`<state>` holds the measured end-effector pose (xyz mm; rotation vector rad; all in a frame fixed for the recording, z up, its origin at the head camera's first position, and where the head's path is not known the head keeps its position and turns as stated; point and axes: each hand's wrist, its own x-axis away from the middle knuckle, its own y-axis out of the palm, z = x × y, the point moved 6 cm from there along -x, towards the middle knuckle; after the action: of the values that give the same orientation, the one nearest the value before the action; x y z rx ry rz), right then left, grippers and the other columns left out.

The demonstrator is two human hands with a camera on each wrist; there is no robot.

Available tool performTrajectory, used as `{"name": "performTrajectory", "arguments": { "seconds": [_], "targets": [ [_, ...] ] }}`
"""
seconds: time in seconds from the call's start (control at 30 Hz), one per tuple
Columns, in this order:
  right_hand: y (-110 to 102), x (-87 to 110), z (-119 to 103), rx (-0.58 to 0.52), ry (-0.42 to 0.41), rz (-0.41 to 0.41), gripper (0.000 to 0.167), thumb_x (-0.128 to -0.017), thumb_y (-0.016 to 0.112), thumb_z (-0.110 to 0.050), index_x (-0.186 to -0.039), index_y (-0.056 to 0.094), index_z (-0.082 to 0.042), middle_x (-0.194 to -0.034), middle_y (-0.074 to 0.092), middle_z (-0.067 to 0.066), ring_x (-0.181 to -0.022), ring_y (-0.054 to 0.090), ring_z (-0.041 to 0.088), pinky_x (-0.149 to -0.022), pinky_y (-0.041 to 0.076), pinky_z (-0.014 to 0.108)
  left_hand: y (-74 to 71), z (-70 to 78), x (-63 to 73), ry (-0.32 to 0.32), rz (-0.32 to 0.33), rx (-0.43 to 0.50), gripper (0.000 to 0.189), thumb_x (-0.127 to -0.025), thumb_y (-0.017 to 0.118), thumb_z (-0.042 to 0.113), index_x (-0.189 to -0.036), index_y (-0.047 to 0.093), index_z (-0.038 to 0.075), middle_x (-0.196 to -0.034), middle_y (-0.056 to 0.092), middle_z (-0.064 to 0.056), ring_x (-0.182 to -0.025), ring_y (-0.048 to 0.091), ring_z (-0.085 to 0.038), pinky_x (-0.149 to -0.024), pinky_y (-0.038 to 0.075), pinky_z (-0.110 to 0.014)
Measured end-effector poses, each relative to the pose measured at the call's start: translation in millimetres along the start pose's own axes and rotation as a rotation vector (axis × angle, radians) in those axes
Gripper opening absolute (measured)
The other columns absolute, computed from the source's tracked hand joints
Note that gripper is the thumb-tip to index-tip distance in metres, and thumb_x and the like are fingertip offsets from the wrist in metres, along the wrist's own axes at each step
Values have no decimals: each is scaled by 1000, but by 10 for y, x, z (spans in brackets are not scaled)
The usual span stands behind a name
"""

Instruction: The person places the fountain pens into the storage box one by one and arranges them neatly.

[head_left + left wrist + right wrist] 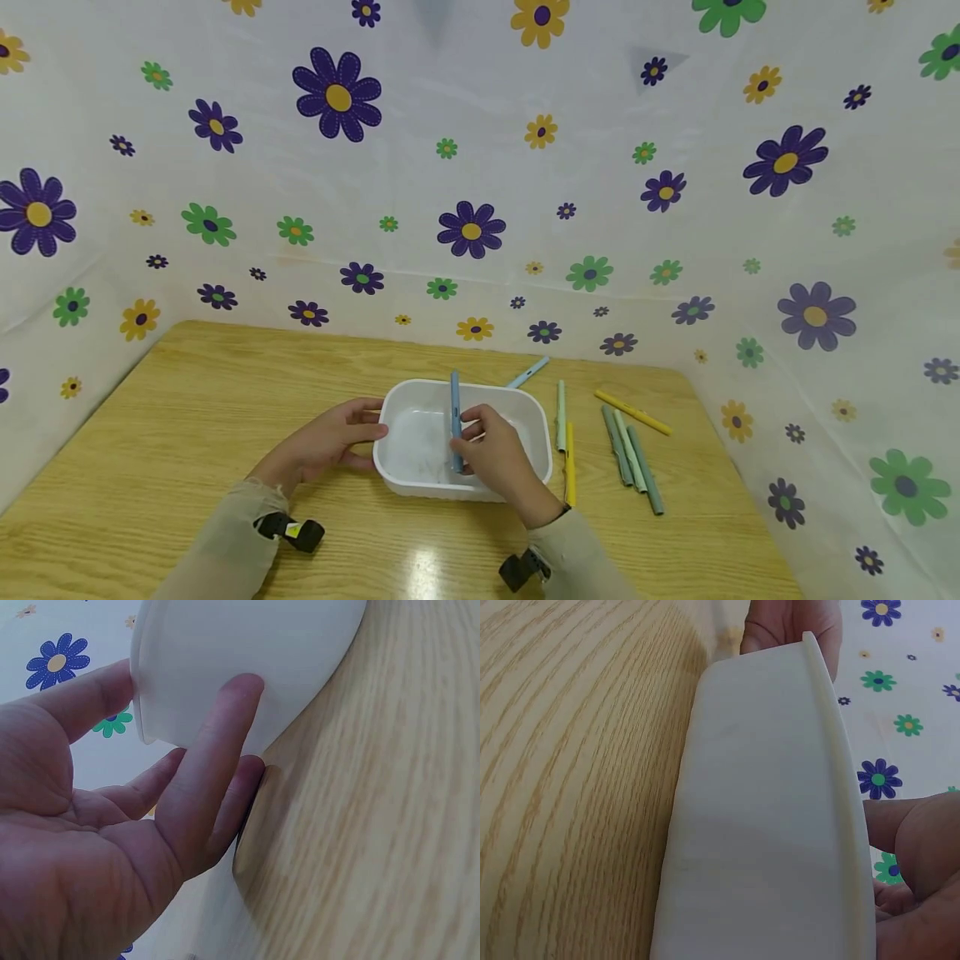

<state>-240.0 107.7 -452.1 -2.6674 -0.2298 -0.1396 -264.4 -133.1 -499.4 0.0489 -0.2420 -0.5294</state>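
In the head view my right hand (495,454) pinches a blue pen (455,396) between thumb and fingers, over the white plastic bin (417,483). The pen lies nearly lengthwise to my view. My left hand (337,437) holds the bin's left end, its thumb at the rim. In the left wrist view, fingers (244,694) of that hand touch the outer wall. The right wrist view shows the bin's near side (757,795) with part of my right hand (930,877) beyond the rim; the pen is hidden there.
Right of the bin lie several pens: a light green pen (561,417), yellow pens (633,412) and grey-green pens (645,469). Behind the bin lies a light blue pen (528,372). A flowered sheet (405,183) surrounds the wooden table (247,375).
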Motion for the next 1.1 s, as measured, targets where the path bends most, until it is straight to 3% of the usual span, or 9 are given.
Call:
{"name": "performTrajectory", "arguments": {
  "seconds": [0.2, 0.3, 0.43, 0.6, 0.9, 1.1],
  "targets": [
    [70, -44, -17, -17, 56, -76, 38, -92, 76, -4, -126, 58, 0, -95, 60, 11, -68, 67, 18, -61, 66, 36, 6, 9, 3, -1, 9, -6, 74, -102, 69, 22, -159, 29, -2, -151, 42, -34, -110, 69, -33, -89, 63, -49],
    [87, -65, -50, 55, 47, -77, 41, -92, 77, -7, -127, 59, 0, -92, 63, 9, -70, 66, 17, -63, 63, 31, 1, 4, -2, 0, 9, -6, 74, -102, 68, 22, -159, 28, -2, -151, 41, -34, -111, 69, -34, -89, 63, -49],
    [123, -78, -62, 162, 36, -94, 32, -92, 79, -12, -119, 65, -3, -87, 66, 4, -71, 63, 16, -62, 56, 28, -6, -10, -4, 1, 10, 0, 73, -102, 68, 21, -159, 28, -3, -152, 40, -34, -111, 69, -34, -89, 63, -50],
    [185, -88, -21, 119, 66, -155, 24, -91, 78, -8, -111, 66, -2, -84, 68, 6, -66, 68, 18, -62, 63, 32, 0, -11, -4, 4, 4, 0, 73, -102, 68, 22, -158, 28, -3, -152, 40, -35, -112, 69, -35, -89, 62, -50],
    [265, -166, 2, 49, 166, -214, 19, -91, 77, -5, -103, 63, 0, -84, 67, 11, -68, 70, 20, -63, 66, 35, 13, -9, -2, -5, 8, 4, 72, -103, 66, 21, -159, 28, -3, -151, 41, -33, -112, 69, -34, -90, 62, -50],
    [358, -183, -65, 63, 168, -230, 9, -91, 75, -3, -94, 67, 1, -77, 69, 10, -65, 69, 18, -61, 65, 32, 16, -1, -4, -9, 14, 6, 72, -103, 67, 21, -159, 28, -3, -151, 41, -32, -112, 69, -32, -90, 62, -50]
  ]
}}
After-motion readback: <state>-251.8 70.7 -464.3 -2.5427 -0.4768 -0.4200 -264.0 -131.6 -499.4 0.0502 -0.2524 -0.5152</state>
